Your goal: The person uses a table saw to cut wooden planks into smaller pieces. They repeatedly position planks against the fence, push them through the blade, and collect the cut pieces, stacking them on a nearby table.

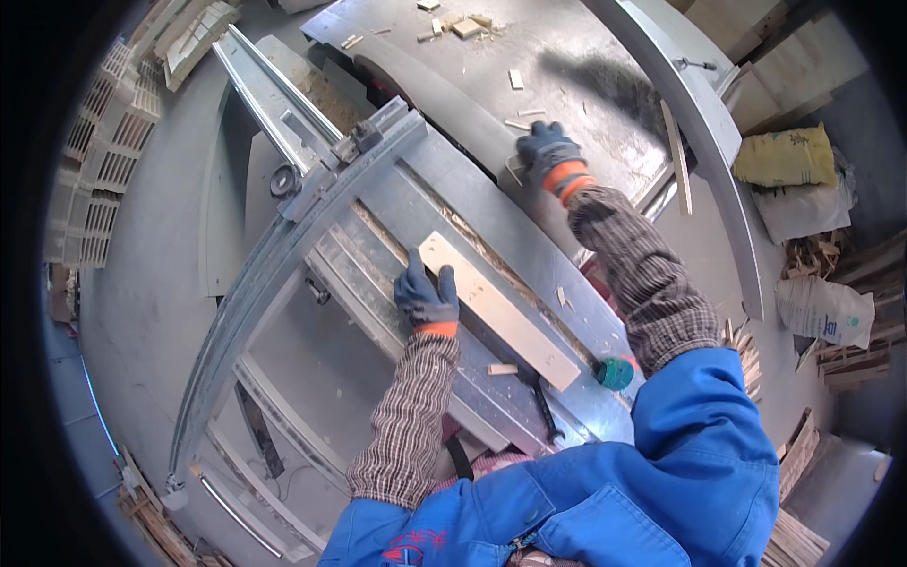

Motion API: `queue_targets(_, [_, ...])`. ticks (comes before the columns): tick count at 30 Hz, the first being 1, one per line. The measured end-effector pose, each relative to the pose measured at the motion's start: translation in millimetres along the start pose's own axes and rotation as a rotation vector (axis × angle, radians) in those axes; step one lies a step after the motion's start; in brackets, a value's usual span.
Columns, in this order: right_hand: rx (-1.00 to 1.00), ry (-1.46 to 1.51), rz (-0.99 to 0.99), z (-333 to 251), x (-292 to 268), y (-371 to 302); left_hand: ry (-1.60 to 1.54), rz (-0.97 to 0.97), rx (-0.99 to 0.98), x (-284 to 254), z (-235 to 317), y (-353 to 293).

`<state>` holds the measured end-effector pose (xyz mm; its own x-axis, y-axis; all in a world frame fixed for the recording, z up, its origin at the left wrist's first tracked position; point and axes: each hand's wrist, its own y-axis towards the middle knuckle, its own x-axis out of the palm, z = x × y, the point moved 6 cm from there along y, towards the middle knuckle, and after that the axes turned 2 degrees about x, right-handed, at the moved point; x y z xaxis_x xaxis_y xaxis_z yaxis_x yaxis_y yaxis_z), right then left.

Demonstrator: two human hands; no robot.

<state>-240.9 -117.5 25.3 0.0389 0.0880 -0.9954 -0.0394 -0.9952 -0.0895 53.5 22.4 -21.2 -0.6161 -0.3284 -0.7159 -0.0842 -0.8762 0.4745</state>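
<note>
A pale wooden board (501,312) lies flat and aslant on the grey metal saw table (444,170). Beside the board's far end is my left hand (425,295), in a dark glove with an orange cuff. Its forefinger and thumb are spread, the thumb against or close to the board's left edge. Farther off to the right, my right hand (551,156), gloved alike, reaches low over the table. Its fingers are bent with slight gaps between the tips. A small pale-edged thing shows by its lower side; I cannot make out what it is.
Offcuts (467,28) and sawdust litter the far tabletop. A wrench (545,411) and a green round object (615,373) lie near my body. A curved grey beam (694,104) spans the right; sacks (789,157) stand beyond. A metal rail (274,104) extends at the left.
</note>
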Motion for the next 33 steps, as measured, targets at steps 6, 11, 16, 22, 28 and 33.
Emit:
queue_targets(6, [0.308, 0.387, 0.313, 163.4, 28.0, -165.7, -0.044, -0.059, -0.145, 3.2, -3.6, -3.0])
queue_targets(11, [1.106, 0.707, 0.069, 316.3, 135.5, -372.4, -0.073, -0.128, -0.242, 1.0, -2.2, -3.5])
queue_targets(16, [1.394, 1.285, -0.189, 318.8, 224.4, -460.1, 0.069, -0.386, 0.346, -21.1, 76.7, -12.4])
queue_targets(22, [1.219, 0.870, -0.269, 344.1, 301.6, -497.6, 0.465, -1.043, 0.766, -0.3, 148.1, -36.0])
queue_targets(28, [1.318, 1.010, 0.057, 351.5, 248.7, -536.9, 0.646, -1.100, 0.833, 4.3, 133.6, -40.6])
queue_targets(33, [1.051, 1.363, 0.564, 293.6, 103.1, -580.9, 0.447, -0.868, 0.885, -51.9, 165.6, -45.3])
